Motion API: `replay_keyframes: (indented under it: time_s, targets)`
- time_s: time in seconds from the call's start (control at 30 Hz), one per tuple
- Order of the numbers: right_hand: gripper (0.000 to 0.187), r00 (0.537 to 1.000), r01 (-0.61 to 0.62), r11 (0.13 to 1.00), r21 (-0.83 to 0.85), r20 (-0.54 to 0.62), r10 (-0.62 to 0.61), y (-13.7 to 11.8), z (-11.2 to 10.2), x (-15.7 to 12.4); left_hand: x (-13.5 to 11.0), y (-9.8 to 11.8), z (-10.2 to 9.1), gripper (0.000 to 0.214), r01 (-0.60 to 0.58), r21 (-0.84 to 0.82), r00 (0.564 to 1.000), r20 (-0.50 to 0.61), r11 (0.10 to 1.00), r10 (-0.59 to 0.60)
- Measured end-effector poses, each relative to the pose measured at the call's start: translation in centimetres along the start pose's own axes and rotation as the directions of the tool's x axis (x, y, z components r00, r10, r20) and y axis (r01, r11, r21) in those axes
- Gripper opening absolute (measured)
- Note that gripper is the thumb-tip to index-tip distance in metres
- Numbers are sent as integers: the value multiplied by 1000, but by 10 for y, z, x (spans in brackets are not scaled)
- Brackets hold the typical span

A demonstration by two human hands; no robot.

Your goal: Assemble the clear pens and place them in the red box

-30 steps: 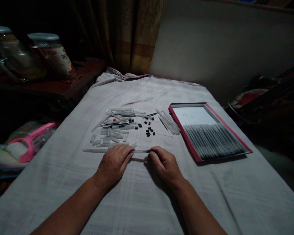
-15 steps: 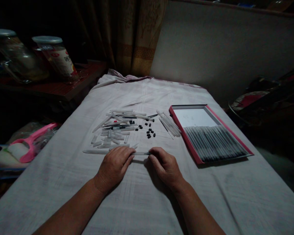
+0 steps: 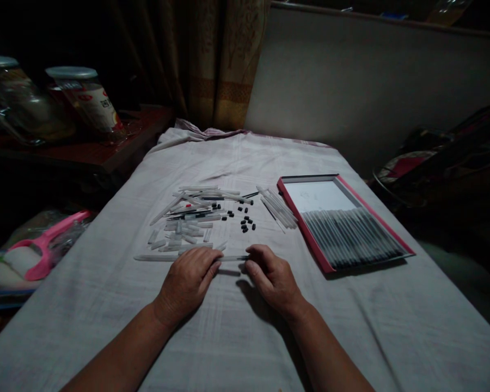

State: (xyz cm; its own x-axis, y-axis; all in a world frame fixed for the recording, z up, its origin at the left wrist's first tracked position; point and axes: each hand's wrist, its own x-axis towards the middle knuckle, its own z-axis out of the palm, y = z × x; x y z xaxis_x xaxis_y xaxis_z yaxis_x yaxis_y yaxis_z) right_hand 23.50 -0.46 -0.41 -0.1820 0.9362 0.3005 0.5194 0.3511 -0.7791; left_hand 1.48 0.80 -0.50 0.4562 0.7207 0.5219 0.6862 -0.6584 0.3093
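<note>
My left hand [image 3: 191, 275] is closed around a thin clear pen [image 3: 233, 258], pinched between thumb and fingers and pointing to the right. The pen's dark end lies beside the fingertips of my right hand [image 3: 271, 277]. That hand's thumb and index finger are apart, with a small gap around the pen end. Behind my left hand lie loose clear pen barrels [image 3: 196, 196], thin dark refills and short translucent pen caps [image 3: 183, 234]. Several small black plugs [image 3: 245, 224] are scattered in front of my hands.
A shallow red-edged box [image 3: 306, 234] at the right holds a row of pens [image 3: 351, 237]. Clear barrels [image 3: 277, 207] are piled by its left side. A white cloth [image 3: 228, 337] covers the table. Jars [image 3: 85, 103] stand on a side cabinet, above a pink-handled item [image 3: 44, 250].
My right thumb and index finger have parted from the pen's dark end. My left hand keeps its hold on the pen. The whole view has shifted slightly.
</note>
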Motion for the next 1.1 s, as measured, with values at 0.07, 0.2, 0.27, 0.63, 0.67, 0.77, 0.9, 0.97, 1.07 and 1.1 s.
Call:
replay_keyframes:
  time_s: [0.07, 0.2, 0.27, 0.63, 0.67, 0.77, 0.9, 0.97, 1.07, 1.1]
  targets:
    - [15, 999, 27, 1000, -4, -20, -27, -1, 0, 0, 0, 0, 0, 15, -2, -2, 1000, -1, 1000, 2]
    - [14, 999, 35, 999, -28, -41, -36, -2, 0, 2, 1, 1, 0, 15, -6, -9, 1000, -2, 1000, 6]
    - [15, 999, 24, 999, -42, -38, -25, -3, 0, 2, 1, 1, 0, 15, -3, -17, 1000, -2, 1000, 3]
    - [20, 999, -47, 991, 128, -18, 50, -3, 5, 1, 5, 2, 2, 14, -3, -129, 1000, -22, 992, 0]
    - [22, 997, -66, 986, 152, -16, 69, -2, 5, 1, 6, 3, 1, 14, -6, -139, 1000, -24, 990, 3]
    - [32, 991, -132, 970, 203, -6, 136, 1, 4, 1, 9, 5, 0, 14, -11, -161, 1000, -18, 987, 8]
    - [33, 976, -207, 910, 359, 8, 219, 0, 4, 2, 8, 4, 1, 15, 23, -213, 1000, -8, 977, -26]
    - [32, 965, -244, 855, 457, 31, 259, -2, 3, 2, 7, 2, 3, 15, 66, -248, 998, -6, 966, -70]
    - [33, 953, -271, 803, 531, 33, 300, -6, 4, 3, 7, 0, 5, 16, 120, -285, 993, 10, 951, -122]
    - [32, 950, -273, 796, 540, 18, 313, -7, 4, 4, 8, 1, 5, 16, 129, -288, 991, 16, 949, -130]
